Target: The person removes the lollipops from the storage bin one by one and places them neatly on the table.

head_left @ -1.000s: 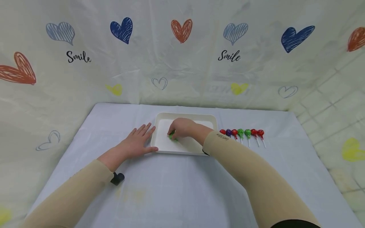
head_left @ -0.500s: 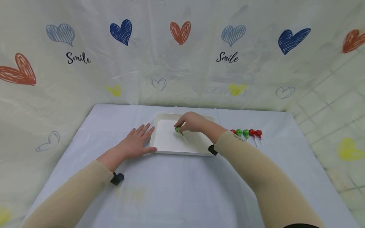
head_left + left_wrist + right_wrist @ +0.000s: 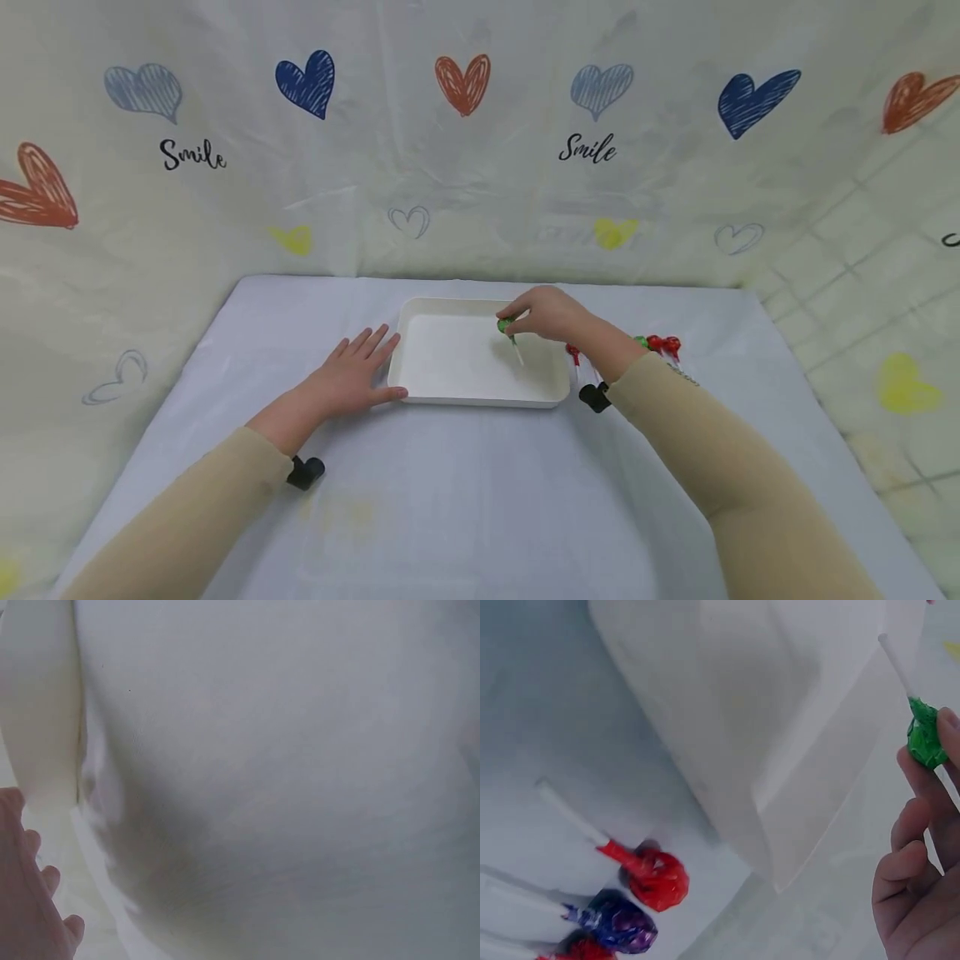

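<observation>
A lollipop in a green wrapper is pinched by its round head between the thumb and finger of my right hand. Its white stick points down over the right part of a white rectangular tray. My left hand lies with fingers spread at the tray's left edge, thumb at the front left corner. In the left wrist view only part of the left hand shows, beside the tray wall. Nothing lies inside the visible part of the tray.
Right of the tray is a row of lollipops, partly hidden by the right forearm. The right wrist view shows a red lollipop nearest the tray, then a purple lollipop. A white cloth covers the table; a heart-printed curtain hangs behind.
My right hand has lifted the green lollipop off the tray's floor and carried it rightward toward the tray's right side. The left hand has stayed at the left edge.
</observation>
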Action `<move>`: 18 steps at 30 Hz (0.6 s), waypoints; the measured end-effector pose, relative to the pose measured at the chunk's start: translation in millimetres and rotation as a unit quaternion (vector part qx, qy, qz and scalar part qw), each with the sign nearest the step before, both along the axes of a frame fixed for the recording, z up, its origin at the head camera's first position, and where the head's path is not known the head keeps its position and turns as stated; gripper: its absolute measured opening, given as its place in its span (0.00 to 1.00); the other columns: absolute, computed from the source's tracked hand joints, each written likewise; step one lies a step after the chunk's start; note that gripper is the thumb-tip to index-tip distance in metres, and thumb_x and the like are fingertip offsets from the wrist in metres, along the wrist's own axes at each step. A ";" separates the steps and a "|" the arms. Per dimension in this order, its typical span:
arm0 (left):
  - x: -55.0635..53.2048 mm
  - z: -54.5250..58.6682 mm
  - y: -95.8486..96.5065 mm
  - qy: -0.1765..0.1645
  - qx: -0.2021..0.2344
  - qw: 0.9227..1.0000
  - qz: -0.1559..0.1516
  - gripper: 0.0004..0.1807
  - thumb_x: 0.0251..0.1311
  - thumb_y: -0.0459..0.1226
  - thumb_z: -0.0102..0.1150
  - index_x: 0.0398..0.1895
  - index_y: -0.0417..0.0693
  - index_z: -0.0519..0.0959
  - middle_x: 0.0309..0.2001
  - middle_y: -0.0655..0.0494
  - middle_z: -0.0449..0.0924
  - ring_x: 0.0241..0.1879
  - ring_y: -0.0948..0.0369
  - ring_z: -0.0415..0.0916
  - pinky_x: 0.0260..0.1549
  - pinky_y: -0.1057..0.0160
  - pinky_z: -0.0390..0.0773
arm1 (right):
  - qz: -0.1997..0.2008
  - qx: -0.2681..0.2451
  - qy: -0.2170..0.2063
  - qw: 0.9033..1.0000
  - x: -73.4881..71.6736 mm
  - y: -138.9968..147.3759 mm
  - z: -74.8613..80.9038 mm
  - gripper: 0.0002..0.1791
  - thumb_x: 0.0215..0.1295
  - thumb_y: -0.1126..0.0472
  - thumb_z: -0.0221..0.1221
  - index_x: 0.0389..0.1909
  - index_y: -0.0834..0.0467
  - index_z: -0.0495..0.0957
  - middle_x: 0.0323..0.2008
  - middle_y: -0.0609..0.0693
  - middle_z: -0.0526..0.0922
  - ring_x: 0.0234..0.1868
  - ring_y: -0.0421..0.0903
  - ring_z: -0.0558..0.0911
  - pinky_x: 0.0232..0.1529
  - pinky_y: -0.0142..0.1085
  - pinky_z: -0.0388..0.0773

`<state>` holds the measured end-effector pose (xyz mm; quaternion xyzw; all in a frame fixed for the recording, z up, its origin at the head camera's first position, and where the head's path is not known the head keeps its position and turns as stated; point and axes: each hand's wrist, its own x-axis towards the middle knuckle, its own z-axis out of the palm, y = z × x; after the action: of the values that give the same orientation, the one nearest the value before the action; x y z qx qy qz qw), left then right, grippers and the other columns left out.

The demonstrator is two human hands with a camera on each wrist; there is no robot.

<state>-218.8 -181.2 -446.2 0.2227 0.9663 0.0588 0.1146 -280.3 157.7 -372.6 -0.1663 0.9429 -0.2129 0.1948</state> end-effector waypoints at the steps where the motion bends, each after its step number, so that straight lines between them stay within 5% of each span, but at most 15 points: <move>1: 0.2 -0.3 -0.8 -0.001 -0.001 1.000 0.001 0.57 0.45 0.76 0.36 0.74 0.56 0.38 0.74 0.54 0.31 0.72 0.49 0.32 0.66 0.41 0.39 | -0.006 0.001 0.001 1.000 -0.6 5.1 -0.3 0.19 0.57 0.46 0.62 0.51 0.40 0.79 0.51 0.39 0.79 0.56 0.43 0.74 0.53 0.41 0.72; 10: -1.7 -0.3 -1.3 0.001 -0.005 1.000 -0.009 0.56 0.45 0.78 0.30 0.73 0.60 0.35 0.74 0.57 0.28 0.72 0.51 0.30 0.67 0.42 0.38 | -0.086 -0.014 -0.010 0.996 5.1 66.9 2.2 0.22 0.56 0.42 0.61 0.53 0.39 0.77 0.56 0.44 0.76 0.52 0.48 0.72 0.40 0.40 0.72; 18: -2.1 -1.5 -3.6 -0.007 -0.013 1.000 -0.001 0.57 0.43 0.78 0.29 0.73 0.59 0.35 0.74 0.57 0.28 0.72 0.51 0.29 0.67 0.42 0.38 | -0.106 0.008 -0.004 0.994 16.0 125.8 1.0 0.27 0.57 0.39 0.58 0.57 0.44 0.75 0.58 0.50 0.74 0.56 0.54 0.71 0.49 0.50 0.72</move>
<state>-220.9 -184.8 -447.7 0.2214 0.9661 0.0472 0.1239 -264.3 283.5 -371.6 -0.0633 0.9561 -0.2254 0.1763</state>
